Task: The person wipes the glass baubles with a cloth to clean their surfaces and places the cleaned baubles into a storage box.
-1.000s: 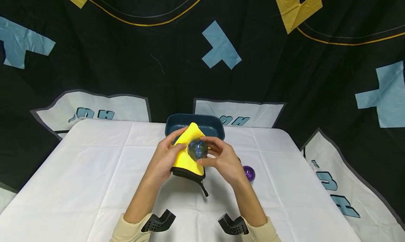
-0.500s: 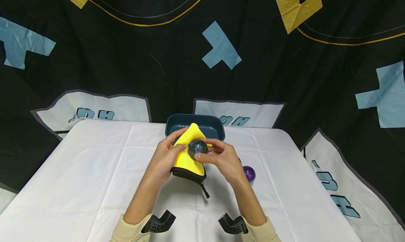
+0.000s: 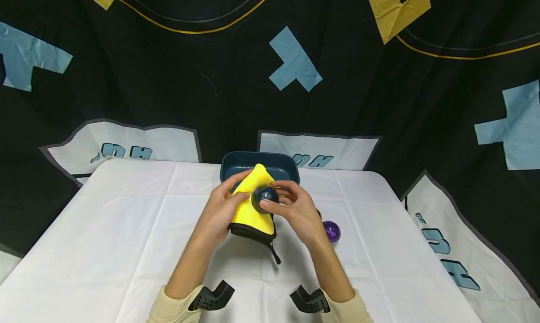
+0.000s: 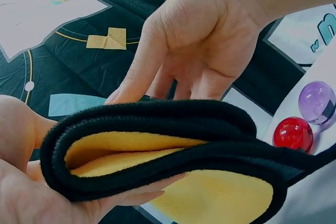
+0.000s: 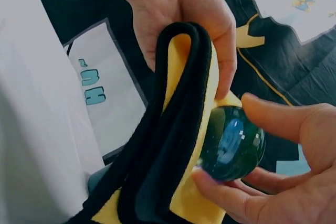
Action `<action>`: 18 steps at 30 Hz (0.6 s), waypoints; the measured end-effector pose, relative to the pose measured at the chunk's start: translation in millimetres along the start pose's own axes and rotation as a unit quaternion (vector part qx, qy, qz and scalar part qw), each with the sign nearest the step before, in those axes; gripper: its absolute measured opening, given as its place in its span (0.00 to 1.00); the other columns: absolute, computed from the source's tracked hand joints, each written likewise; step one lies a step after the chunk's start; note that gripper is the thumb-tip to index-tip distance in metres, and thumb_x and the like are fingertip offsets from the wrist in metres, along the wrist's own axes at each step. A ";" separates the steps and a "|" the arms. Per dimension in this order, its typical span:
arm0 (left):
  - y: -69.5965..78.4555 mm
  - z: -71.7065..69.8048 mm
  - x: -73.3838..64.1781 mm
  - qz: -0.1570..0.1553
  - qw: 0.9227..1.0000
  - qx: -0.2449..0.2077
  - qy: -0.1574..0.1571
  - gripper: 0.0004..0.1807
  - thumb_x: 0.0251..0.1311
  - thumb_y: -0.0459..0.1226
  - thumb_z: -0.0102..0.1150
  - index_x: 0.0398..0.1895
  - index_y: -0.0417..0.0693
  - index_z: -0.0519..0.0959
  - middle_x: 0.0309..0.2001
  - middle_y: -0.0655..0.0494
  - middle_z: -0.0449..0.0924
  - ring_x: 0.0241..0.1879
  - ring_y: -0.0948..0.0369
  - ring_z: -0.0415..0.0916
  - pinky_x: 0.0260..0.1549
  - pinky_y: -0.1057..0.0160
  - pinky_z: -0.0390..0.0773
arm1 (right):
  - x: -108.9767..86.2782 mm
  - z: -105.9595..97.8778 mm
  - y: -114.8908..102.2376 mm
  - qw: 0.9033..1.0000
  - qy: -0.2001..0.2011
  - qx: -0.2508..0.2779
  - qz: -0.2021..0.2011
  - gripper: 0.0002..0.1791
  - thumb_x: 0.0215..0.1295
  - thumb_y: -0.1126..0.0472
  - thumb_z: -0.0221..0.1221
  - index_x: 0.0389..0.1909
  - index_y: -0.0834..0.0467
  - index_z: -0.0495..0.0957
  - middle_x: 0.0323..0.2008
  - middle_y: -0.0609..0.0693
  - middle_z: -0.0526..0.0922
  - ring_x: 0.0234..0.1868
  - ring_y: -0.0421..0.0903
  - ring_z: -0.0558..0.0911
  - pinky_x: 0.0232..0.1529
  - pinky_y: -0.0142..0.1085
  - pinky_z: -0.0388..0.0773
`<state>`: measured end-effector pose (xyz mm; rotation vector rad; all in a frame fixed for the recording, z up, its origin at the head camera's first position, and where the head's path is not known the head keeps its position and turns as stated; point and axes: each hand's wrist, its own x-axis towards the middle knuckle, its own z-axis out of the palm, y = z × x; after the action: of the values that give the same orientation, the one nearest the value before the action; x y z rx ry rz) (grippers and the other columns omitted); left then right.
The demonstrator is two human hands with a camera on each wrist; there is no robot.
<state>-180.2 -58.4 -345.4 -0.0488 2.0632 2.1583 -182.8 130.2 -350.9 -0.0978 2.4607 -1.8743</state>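
My left hand [image 3: 221, 208] grips a folded yellow cloth [image 3: 249, 217] with a black edge, its thumb on top. Against the cloth's upper face sits a clear, dark bluish glass ball [image 3: 263, 199]. Thumb and fingers of my right hand [image 3: 297, 210] pinch that ball from the right side. In the right wrist view the ball [image 5: 231, 142] shows green-blue, pressed close to the cloth [image 5: 197, 198] between thumb and fingertips. The left wrist view has the cloth's black-edged folds [image 4: 147, 114] in front, and the ball is hidden behind them.
A dark teal tray [image 3: 278, 166] stands at the back of the white-covered table [image 3: 160, 238], behind the hands. To the right lie a purple ball [image 3: 332, 231] and a red ball [image 4: 293, 134], the latter mostly hidden by the right hand in the head view.
The right hand has turned the ball slightly against the cloth, its thumb and fingers shifting round it. The cloth's lower edge has moved a little right; the left hand stays in place.
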 end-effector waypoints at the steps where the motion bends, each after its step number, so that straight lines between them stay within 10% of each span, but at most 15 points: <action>1: 0.1 0.2 0.1 -0.001 1.000 -0.002 0.000 0.27 0.70 0.35 0.51 0.67 0.71 0.74 0.68 0.50 0.64 0.55 0.47 0.74 0.46 0.60 0.83 | -0.3 0.3 -0.3 1.000 -0.002 0.005 -0.006 0.29 0.54 0.51 0.75 0.58 0.48 0.79 0.58 0.49 0.82 0.60 0.51 0.81 0.63 0.52 0.77; 12: 0.2 -0.4 0.1 -0.019 1.000 -0.014 0.002 0.26 0.69 0.35 0.52 0.67 0.71 0.74 0.69 0.50 0.63 0.57 0.47 0.71 0.46 0.60 0.84 | -1.0 -12.7 -4.5 0.994 -0.107 0.033 -0.015 0.32 0.58 0.66 0.69 0.65 0.49 0.77 0.65 0.51 0.77 0.64 0.52 0.77 0.67 0.51 0.73; 18: 0.6 1.2 -1.1 -0.016 1.000 -0.012 -0.002 0.27 0.69 0.35 0.51 0.67 0.71 0.73 0.69 0.49 0.63 0.56 0.47 0.72 0.46 0.60 0.84 | 1.7 -13.3 -1.5 0.995 -0.090 0.049 -0.004 0.30 0.58 0.68 0.67 0.63 0.51 0.79 0.64 0.52 0.77 0.61 0.52 0.79 0.64 0.48 0.77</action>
<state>-179.1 -57.3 -344.6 -0.0803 2.0195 2.1635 -185.5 142.4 -345.9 -0.2612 2.2510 -1.8947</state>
